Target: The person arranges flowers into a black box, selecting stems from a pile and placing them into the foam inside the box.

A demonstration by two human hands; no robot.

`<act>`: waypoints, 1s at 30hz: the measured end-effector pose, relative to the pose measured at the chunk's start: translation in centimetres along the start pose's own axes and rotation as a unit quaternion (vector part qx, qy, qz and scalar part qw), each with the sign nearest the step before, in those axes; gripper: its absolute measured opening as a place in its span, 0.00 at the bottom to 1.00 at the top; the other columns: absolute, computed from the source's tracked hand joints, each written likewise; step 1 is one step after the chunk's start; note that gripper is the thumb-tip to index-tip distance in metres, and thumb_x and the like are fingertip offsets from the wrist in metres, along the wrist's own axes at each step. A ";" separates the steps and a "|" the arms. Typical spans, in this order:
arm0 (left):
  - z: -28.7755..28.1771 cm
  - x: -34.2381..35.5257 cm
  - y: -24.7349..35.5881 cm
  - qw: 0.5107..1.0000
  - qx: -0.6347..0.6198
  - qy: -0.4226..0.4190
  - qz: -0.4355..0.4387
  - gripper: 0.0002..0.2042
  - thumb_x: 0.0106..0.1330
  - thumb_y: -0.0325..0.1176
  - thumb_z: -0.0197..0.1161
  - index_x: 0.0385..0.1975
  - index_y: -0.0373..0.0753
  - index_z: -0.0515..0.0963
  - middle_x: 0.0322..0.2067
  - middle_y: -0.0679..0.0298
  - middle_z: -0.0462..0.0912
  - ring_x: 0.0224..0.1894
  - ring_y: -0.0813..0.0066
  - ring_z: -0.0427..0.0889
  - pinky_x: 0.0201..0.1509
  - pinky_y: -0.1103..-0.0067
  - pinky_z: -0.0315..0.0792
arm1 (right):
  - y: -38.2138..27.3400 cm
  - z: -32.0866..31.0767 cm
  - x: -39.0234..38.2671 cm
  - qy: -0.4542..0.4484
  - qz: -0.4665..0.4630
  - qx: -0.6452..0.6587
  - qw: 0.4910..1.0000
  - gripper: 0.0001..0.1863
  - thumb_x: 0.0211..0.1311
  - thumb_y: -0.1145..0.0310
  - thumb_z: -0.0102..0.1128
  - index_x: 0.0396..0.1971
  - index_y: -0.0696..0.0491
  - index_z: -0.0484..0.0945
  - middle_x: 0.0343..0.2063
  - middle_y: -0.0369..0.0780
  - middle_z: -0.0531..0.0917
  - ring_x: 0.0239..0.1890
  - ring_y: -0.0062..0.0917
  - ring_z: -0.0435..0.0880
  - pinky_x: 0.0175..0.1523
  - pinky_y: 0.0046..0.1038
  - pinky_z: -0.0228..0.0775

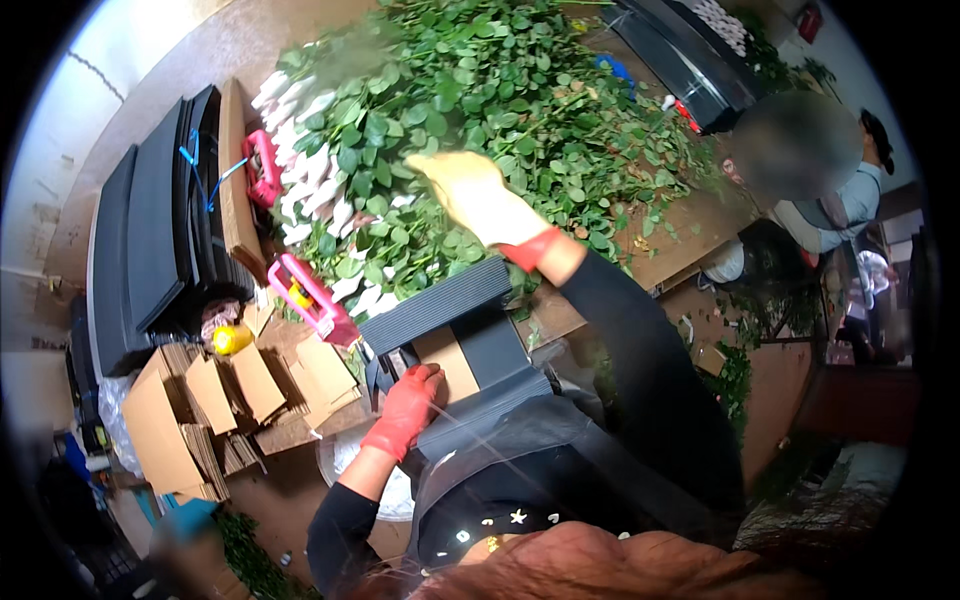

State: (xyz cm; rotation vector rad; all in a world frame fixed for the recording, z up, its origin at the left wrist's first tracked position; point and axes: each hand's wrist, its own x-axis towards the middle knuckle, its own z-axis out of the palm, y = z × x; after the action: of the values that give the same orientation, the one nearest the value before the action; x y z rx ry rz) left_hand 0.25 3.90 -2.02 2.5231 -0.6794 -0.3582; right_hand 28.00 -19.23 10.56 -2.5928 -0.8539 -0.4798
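My left hand point(402, 412), in a red glove, is closed at the left edge of a brown cardboard sheet point(452, 365). That sheet lies inside a dark grey corrugated wrap point(495, 350), whose ridged far flap stands raised in front of me. My right hand point(478, 195) wears a pale yellow glove over a red one. It is stretched out above a big heap of leafy green flower stems point(430, 110), fingers extended and slightly blurred, with nothing seen in them. White-covered flower heads point(310, 180) line the left side of the heap.
Two pink tape dispensers point(318, 300) stand left of the stems. Stacks of dark corrugated sheets point(150, 230) and cut cardboard pieces point(205, 395) lie further left, near a yellow roll point(232, 340). Another person point(845, 205) is at the table's right side.
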 end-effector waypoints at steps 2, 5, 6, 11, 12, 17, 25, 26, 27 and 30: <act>0.5 1.1 0.4 0.999 -0.002 0.010 0.030 0.23 0.59 0.24 0.66 0.57 0.36 0.80 0.58 0.55 0.81 0.60 0.50 0.80 0.62 0.66 0.79 | 7.2 3.7 -1.4 -0.072 -0.031 -0.228 0.971 0.18 0.70 0.65 0.59 0.58 0.42 0.81 0.43 0.42 0.89 0.53 0.39 0.85 0.58 0.37 0.77; 0.4 0.3 0.5 0.999 -0.020 0.022 0.011 0.24 0.57 0.27 0.71 0.57 0.36 0.81 0.59 0.54 0.81 0.60 0.50 0.80 0.62 0.65 0.79 | 6.7 2.1 1.0 -0.441 0.020 -0.231 0.867 0.24 0.62 0.73 0.68 0.58 0.38 0.84 0.53 0.38 0.89 0.59 0.38 0.83 0.70 0.34 0.71; 1.0 0.3 0.1 0.999 -0.023 0.033 0.017 0.25 0.56 0.29 0.74 0.57 0.37 0.81 0.58 0.55 0.81 0.60 0.50 0.80 0.62 0.65 0.78 | 6.6 0.6 0.6 -0.335 0.085 -0.182 0.920 0.23 0.64 0.73 0.66 0.58 0.38 0.85 0.52 0.36 0.89 0.57 0.36 0.85 0.72 0.34 0.69; 1.1 -0.5 0.0 0.999 -0.021 0.035 -0.006 0.27 0.54 0.33 0.78 0.56 0.36 0.81 0.58 0.55 0.82 0.59 0.49 0.80 0.62 0.64 0.78 | 6.5 -5.8 -1.4 0.130 -0.071 -0.121 0.981 0.20 0.64 0.78 0.59 0.53 0.44 0.86 0.48 0.37 0.88 0.48 0.26 0.87 0.73 0.36 0.66; 1.3 -0.3 -0.1 0.999 -0.022 0.040 0.003 0.27 0.55 0.34 0.78 0.56 0.36 0.81 0.58 0.55 0.82 0.59 0.50 0.80 0.61 0.64 0.79 | 6.6 -5.9 -2.8 0.106 -0.055 -0.050 0.992 0.23 0.61 0.80 0.59 0.54 0.44 0.86 0.47 0.38 0.88 0.46 0.27 0.87 0.72 0.36 0.67; 2.0 0.6 -0.4 0.999 -0.019 0.035 0.023 0.25 0.55 0.34 0.77 0.54 0.37 0.81 0.58 0.56 0.82 0.59 0.50 0.80 0.58 0.64 0.80 | 13.4 4.1 -15.0 -0.192 -0.073 -0.031 0.978 0.18 0.60 0.77 0.59 0.47 0.45 0.90 0.41 0.38 0.89 0.42 0.35 0.86 0.56 0.33 0.75; 0.7 -0.3 -0.1 1.000 -0.005 0.026 0.010 0.17 0.64 0.26 0.62 0.54 0.39 0.81 0.59 0.57 0.81 0.61 0.52 0.79 0.62 0.67 0.78 | 5.8 -6.9 -9.3 0.027 -0.008 -0.069 0.997 0.22 0.59 0.78 0.57 0.50 0.43 0.87 0.48 0.36 0.87 0.52 0.27 0.84 0.80 0.37 0.56; 1.3 0.3 -0.6 0.999 0.004 0.029 0.040 0.20 0.60 0.29 0.68 0.54 0.38 0.81 0.58 0.56 0.81 0.59 0.50 0.80 0.61 0.65 0.79 | 5.7 -9.3 -9.2 0.053 -0.029 -0.116 0.991 0.23 0.58 0.79 0.58 0.51 0.42 0.87 0.47 0.36 0.87 0.53 0.26 0.84 0.79 0.37 0.56; 1.8 0.2 -1.4 0.998 0.021 0.035 0.054 0.23 0.57 0.32 0.75 0.54 0.37 0.81 0.57 0.56 0.82 0.58 0.49 0.81 0.60 0.64 0.79 | 6.3 -8.3 -8.8 0.095 -0.027 -0.081 0.992 0.23 0.58 0.79 0.58 0.51 0.42 0.87 0.46 0.35 0.88 0.53 0.26 0.85 0.79 0.38 0.56; 2.0 0.3 -2.2 0.997 0.018 0.031 0.064 0.22 0.58 0.32 0.75 0.53 0.37 0.82 0.56 0.55 0.83 0.57 0.49 0.81 0.60 0.64 0.79 | 6.0 -10.7 -9.1 0.096 -0.008 -0.041 0.995 0.26 0.55 0.84 0.56 0.49 0.43 0.88 0.47 0.34 0.89 0.53 0.27 0.85 0.79 0.39 0.57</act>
State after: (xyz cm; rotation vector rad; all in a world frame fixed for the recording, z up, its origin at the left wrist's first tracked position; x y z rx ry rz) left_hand 0.62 4.61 -4.85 2.4986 -0.8242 -0.2231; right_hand 22.64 -32.94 14.67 -2.5633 -0.8050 -0.7688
